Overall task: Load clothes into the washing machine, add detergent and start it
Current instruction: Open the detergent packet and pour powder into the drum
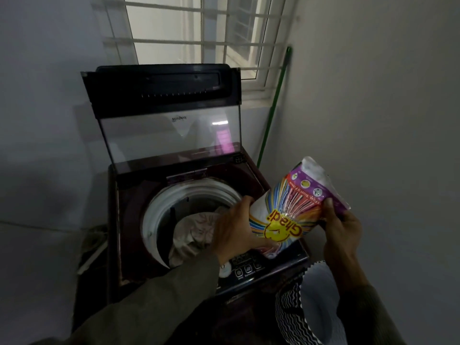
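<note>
A dark maroon top-loading washing machine (129, 235) stands with its glass lid (171, 135) raised. Pale beige clothes (191, 235) lie inside its white-rimmed drum (159, 207). Both hands hold a colourful detergent packet (293, 207) above the machine's right side, over the control panel (249, 268). My left hand (234, 230) grips the packet's lower left edge. My right hand (341, 225) pinches its upper right edge near the opened top. The packet is tilted, top toward the upper right.
A black-and-white zigzag-patterned bin (308, 302) stands at the lower right beside the machine. A green pole (272, 105) leans in the corner by the barred window (199, 33). Walls close in on the left and right.
</note>
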Demonstrator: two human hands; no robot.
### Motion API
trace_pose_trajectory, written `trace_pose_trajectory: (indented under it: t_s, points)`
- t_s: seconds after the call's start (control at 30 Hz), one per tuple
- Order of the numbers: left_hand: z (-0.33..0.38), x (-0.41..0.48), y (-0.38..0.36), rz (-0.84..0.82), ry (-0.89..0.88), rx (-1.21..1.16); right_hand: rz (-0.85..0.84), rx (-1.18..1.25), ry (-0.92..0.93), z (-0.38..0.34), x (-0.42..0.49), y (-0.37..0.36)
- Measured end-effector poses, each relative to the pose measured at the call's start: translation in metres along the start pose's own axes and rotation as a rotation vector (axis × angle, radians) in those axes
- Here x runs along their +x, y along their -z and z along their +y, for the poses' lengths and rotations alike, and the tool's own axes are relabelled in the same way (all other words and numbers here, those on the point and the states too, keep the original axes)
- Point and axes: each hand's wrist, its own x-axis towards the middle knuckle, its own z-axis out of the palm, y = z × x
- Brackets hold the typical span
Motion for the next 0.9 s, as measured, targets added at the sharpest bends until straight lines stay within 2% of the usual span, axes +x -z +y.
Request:
trace_pose_trajectory:
  t_s: [0.17, 0.3, 0.57, 0.73, 0.9]
  points:
    - [-0.009, -0.002, 0.021, 0.117, -0.042, 0.244, -0.102, 0.090, -0.044, 0.000, -0.002, -0.022]
    - [-0.018, -0.013, 0.036, 0.173, -0.008, 0.273, -0.219, 0.100, -0.133, 0.004, -0.005, -0.041]
    - [-0.049, -0.060, 0.048, 0.236, 0.268, -0.040, -0.458, 0.024, -0.086, 0.009, -0.018, -0.089]
    - [-0.050, -0.105, 0.035, 0.454, 0.414, -0.426, -0.769, 0.013, 0.023, -0.007, -0.036, -0.126]
    - [-0.045, -0.155, 0.018, 0.758, 0.525, -0.585, -1.029, 0.041, -0.008, -0.014, -0.082, -0.153]
